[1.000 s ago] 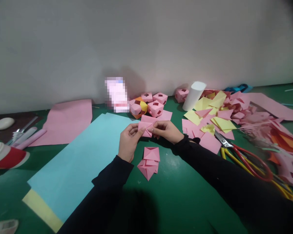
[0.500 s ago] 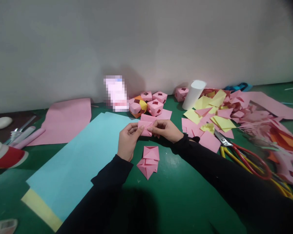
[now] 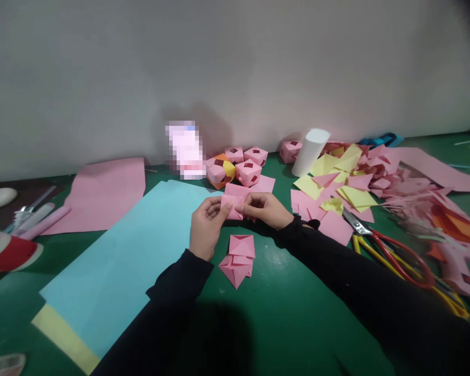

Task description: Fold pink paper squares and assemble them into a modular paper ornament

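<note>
Between both hands is a small folded square of pink paper (image 3: 231, 209), held just above the green table. My left hand (image 3: 206, 225) pinches its left side, thumb on the front face. At the right edge, my right hand (image 3: 269, 209) grips it between thumb and forefinger. Several folded pink paper pieces (image 3: 238, 258) lie overlapping on the table below the hands. Right behind the held square is more pink paper (image 3: 235, 190), partly hidden by it. Finished-looking pink paper polyhedra (image 3: 248, 172) with square holes sit beyond, beside an orange and yellow one (image 3: 222, 180).
A large blue sheet (image 3: 133, 250) lies left, near a pink sheet (image 3: 105, 193) and a red-white cup (image 3: 11, 250). A phone (image 3: 187, 151) leans on the wall. To the right are a white tube (image 3: 311, 151), paper scraps (image 3: 348, 162), red-handled scissors (image 3: 403, 258) and a pink glue gun (image 3: 456, 266).
The held paper's front now looks flatter, with its diagonal flaps less visible. Both hands keep nearly the same grip and place; the view has shifted very slightly.
</note>
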Demonstrator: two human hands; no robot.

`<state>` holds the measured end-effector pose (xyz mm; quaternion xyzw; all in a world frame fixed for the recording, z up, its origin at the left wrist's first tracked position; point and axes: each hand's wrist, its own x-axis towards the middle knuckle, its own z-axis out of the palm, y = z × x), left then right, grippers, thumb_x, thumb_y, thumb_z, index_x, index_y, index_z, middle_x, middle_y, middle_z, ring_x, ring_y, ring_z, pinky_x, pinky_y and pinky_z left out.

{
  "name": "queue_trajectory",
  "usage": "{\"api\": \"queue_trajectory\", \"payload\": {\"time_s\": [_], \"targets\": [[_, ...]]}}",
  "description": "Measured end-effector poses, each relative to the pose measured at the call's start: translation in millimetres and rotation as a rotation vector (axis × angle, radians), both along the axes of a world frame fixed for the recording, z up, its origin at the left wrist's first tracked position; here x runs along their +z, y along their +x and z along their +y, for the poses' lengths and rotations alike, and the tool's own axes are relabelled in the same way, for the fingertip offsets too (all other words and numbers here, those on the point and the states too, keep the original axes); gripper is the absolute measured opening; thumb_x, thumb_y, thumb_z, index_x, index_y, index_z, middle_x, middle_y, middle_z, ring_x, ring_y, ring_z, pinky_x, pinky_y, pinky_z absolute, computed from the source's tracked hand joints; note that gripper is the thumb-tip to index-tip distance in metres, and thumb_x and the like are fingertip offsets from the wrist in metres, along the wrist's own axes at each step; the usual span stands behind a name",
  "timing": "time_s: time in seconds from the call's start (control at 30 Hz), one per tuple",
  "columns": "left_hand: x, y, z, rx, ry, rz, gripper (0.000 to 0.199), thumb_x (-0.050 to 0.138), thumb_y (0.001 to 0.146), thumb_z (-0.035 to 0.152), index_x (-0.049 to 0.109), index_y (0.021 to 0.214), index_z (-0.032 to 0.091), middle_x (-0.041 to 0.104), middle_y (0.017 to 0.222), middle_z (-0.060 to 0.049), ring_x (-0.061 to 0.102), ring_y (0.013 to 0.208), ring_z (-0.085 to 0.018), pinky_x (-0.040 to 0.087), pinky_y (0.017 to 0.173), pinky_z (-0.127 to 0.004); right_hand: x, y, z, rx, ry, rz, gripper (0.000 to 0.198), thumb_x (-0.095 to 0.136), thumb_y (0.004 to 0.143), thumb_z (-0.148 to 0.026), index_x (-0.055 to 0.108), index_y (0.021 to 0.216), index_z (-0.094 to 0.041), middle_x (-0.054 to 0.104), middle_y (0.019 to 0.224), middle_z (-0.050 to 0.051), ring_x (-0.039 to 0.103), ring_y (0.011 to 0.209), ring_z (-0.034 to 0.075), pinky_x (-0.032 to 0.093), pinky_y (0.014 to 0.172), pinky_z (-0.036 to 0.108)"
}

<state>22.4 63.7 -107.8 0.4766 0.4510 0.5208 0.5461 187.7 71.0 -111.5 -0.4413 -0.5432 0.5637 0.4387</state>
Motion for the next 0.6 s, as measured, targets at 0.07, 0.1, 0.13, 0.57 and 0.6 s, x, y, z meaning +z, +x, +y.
{"api": "queue_trajectory", "payload": {"time_s": [0.07,0.1,0.13,0.57,0.6], "targets": [[-0.3,-0.2,0.3,-0.006,0.005,-0.005,0.032,0.08,0.069,0.035,0.068,0.09,0.015,0.073,0.086,-0.005,0.067,0.078,-0.017,0.053,0.078,-0.031,-0.3,0.2,-0.3,0.002,0.001,0.001,0.041,0.079,0.067,-0.05,0.056,0.06,-0.016,0.058,0.053,-0.002,0.052,0.046,0.007,0.041,0.044,0.02],[-0.5,-0.2,0.4,-0.008,0.007,-0.008,0.032,0.08,0.069,0.035,0.068,0.09,0.014,0.073,0.085,-0.005,0.067,0.077,-0.017,0.053,0.078,-0.031,-0.4,0.3,-0.5,0.002,0.0,0.002,0.041,0.079,0.067,-0.05,0.056,0.06,-0.016,0.058,0.053,-0.002,0.052,0.046,0.007,0.041,0.044,0.02],[-0.5,-0.3,0.4,-0.008,0.009,-0.01,0.031,0.08,0.07,0.036,0.068,0.089,0.014,0.073,0.085,-0.005,0.067,0.077,-0.017,0.053,0.077,-0.03,-0.5,0.3,-0.7,0.002,0.0,0.006,0.041,0.079,0.066,-0.05,0.056,0.06,-0.016,0.058,0.053,-0.003,0.052,0.046,0.007,0.041,0.044,0.02],[-1.5,-1.1,0.2,0.014,0.008,0.066,0.035,0.079,0.072,0.034,0.063,0.097,0.016,0.072,0.077,-0.002,0.067,0.071,-0.016,0.052,0.071,-0.028,-1.3,0.4,-0.3,0.025,0.007,0.007,0.041,0.078,0.068,-0.051,0.058,0.064,-0.016,0.061,0.055,-0.002,0.053,0.047,0.008,0.044,0.047,0.021],[-1.6,-1.2,0.4,0.014,0.006,0.053,0.035,0.079,0.072,0.034,0.063,0.097,0.016,0.072,0.077,-0.003,0.067,0.072,-0.016,0.052,0.072,-0.028,-1.2,0.6,-0.5,0.043,0.008,0.001,0.04,0.077,0.068,-0.051,0.059,0.064,-0.016,0.062,0.056,-0.002,0.053,0.048,0.008,0.045,0.048,0.021]]}}
